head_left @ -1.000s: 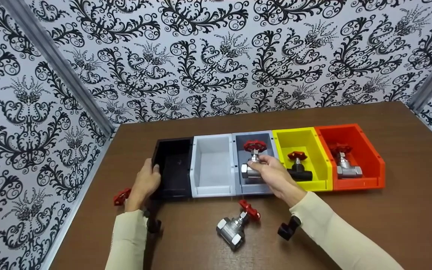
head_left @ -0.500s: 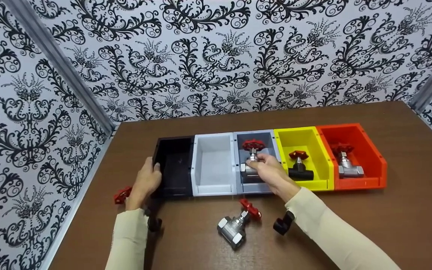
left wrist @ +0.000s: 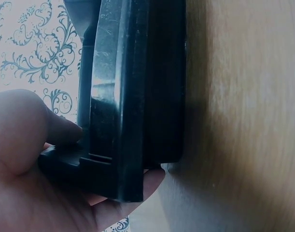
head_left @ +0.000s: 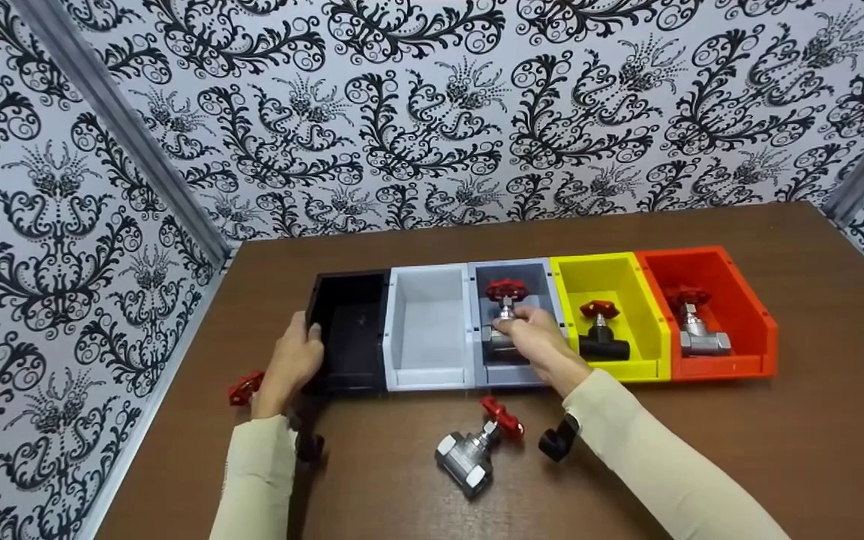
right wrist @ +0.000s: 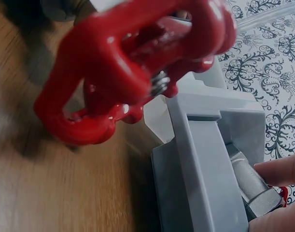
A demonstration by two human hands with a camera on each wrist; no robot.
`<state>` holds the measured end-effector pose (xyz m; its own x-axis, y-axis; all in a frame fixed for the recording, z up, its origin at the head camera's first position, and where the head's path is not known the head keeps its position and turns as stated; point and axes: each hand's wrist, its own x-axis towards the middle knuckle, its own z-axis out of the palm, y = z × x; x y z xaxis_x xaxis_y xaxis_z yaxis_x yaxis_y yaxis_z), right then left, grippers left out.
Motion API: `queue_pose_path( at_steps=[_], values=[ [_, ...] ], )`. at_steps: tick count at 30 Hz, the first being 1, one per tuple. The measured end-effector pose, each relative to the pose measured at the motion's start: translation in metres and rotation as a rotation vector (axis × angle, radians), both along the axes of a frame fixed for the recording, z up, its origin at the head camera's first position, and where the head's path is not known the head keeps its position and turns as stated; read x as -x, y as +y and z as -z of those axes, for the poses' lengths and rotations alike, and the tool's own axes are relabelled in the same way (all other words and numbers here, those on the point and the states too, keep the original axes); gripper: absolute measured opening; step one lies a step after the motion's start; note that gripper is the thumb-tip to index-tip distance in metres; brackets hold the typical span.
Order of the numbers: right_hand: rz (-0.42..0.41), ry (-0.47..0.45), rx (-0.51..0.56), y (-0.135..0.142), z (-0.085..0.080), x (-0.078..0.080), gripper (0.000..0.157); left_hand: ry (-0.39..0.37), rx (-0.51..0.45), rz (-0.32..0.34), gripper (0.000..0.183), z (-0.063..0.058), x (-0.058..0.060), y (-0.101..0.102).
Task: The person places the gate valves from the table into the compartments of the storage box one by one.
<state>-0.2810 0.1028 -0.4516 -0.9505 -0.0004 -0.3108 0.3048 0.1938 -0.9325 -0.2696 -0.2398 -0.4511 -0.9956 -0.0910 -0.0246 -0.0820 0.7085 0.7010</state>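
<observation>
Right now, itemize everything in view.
Table: one, brown, underneath.
Black bin: one, black, left end.
White bin: one, white, beside black.
Gray bin: one, gray, middle.
Yellow bin: one, yellow, beside gray.
Orange bin: one, red-orange, right end.
Held valve: one, silver/red, in gray bin.
Dark valve: one, black/red, in yellow bin.
Silver valve: one, silver/red, in orange bin.
Loose valve: one, silver/red, on table.
Handwheel: one, red, table's left side.
Walls: three, black/white, back and sides.
Posts: two, gray, corners.
Sleeves: two, cream, foreground.
Wrist devices: two, black, by sleeves.
Left hand: one, gripping black bin.
Right hand: one, gripping held valve.
</observation>
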Motion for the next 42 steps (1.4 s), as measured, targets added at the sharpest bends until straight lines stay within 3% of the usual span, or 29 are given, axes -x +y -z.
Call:
queue_pose_path(
  at_steps=[20, 42],
  values=[
    [0.015, 0.017, -0.040, -0.0027, 0.0028, 0.0022, 0.034, -0.015, -0.015, -0.005, 0.032, -0.0013, -0.0002, 0.0002],
    [0.003, -0.015, -0.049, -0.0028, 0.0022, 0.0001, 0.052, 0.011, 0.018, -0.019, 0.031, -0.0010, 0.0017, 0.0017]
  ],
)
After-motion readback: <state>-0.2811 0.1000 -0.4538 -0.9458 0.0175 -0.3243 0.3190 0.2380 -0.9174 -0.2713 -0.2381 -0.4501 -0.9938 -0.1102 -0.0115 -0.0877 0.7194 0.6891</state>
